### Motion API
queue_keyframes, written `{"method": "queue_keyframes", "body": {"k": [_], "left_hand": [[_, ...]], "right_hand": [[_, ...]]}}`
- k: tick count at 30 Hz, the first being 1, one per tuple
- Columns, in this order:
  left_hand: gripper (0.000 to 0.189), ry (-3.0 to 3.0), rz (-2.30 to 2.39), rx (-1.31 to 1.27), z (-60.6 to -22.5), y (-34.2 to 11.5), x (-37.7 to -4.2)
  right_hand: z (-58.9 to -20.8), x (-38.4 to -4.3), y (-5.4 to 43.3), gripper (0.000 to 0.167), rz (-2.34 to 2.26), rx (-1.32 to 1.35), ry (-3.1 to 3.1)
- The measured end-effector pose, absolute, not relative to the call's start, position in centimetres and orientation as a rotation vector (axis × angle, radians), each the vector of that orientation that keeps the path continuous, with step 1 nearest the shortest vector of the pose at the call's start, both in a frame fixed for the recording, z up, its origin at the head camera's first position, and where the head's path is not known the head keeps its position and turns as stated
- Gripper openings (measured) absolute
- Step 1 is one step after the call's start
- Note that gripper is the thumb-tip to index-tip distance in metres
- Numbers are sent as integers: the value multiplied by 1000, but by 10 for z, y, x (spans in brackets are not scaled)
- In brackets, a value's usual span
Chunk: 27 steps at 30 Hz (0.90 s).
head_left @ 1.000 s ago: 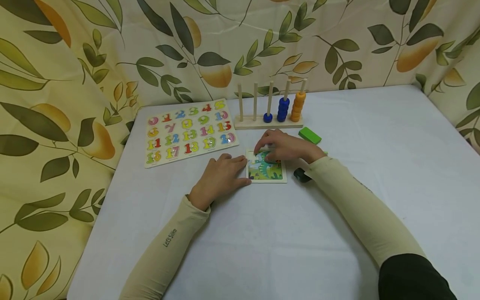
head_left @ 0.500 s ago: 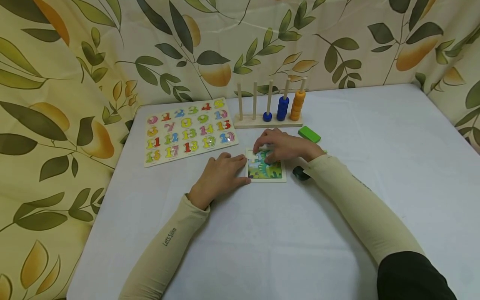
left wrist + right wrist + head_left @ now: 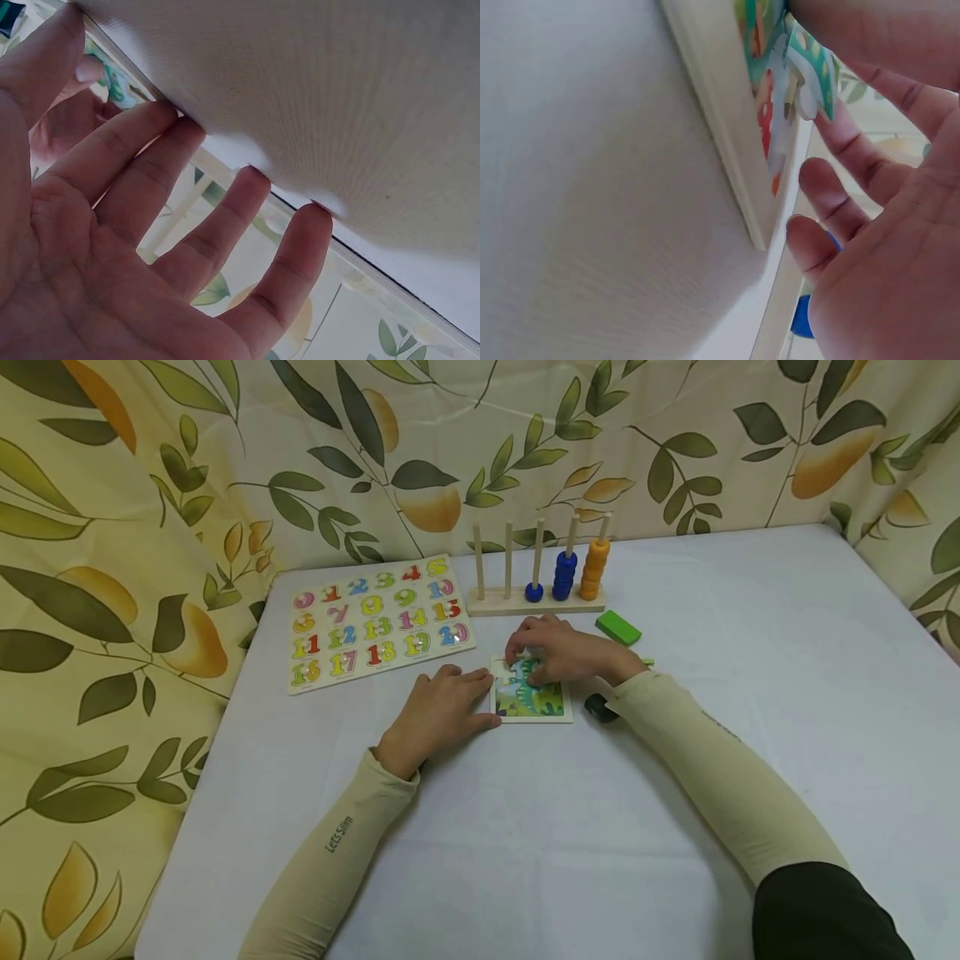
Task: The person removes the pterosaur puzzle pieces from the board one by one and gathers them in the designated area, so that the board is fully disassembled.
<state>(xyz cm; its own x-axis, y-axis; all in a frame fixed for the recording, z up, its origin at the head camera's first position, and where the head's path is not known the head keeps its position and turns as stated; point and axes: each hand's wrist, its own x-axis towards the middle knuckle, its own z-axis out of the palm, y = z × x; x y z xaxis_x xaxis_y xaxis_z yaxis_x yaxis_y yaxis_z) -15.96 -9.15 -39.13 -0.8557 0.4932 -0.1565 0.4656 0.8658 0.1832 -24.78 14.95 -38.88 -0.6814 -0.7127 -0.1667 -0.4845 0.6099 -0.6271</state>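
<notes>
A small square jigsaw puzzle (image 3: 529, 706) with a teal dinosaur picture lies in its pale frame on the white tabletop. My left hand (image 3: 438, 717) rests at its left side, thumb at the near corner and index finger at the left edge. In the left wrist view its fingers (image 3: 225, 225) are spread and fairly straight. Over the far part of the puzzle, my right hand (image 3: 573, 652) pinches a puzzle piece. The right wrist view shows that teal-and-white piece (image 3: 810, 79) tilted above the board (image 3: 731, 161), between thumb and fingers. The hand partly covers the puzzle.
A board of coloured numbers (image 3: 382, 622) lies at the back left. Behind the puzzle stands a wooden peg rack (image 3: 536, 602) with blue and orange beads. A green block (image 3: 618, 627) and a dark object (image 3: 601, 708) lie near the right forearm. A leaf-patterned curtain (image 3: 450, 435) borders the table.
</notes>
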Motion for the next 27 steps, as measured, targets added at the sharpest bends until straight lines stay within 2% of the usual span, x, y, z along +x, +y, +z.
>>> {"method": "queue_keyframes", "body": {"k": [18,27], "left_hand": [[71,2838,202,719,-390,-91,-159],[72,2828,202,706,-391,-91,-159]], "right_hand": [[-398,-249,164,28,-1017,-824,2427],[-396,-247,164,12,-1128,-658,2488]]}}
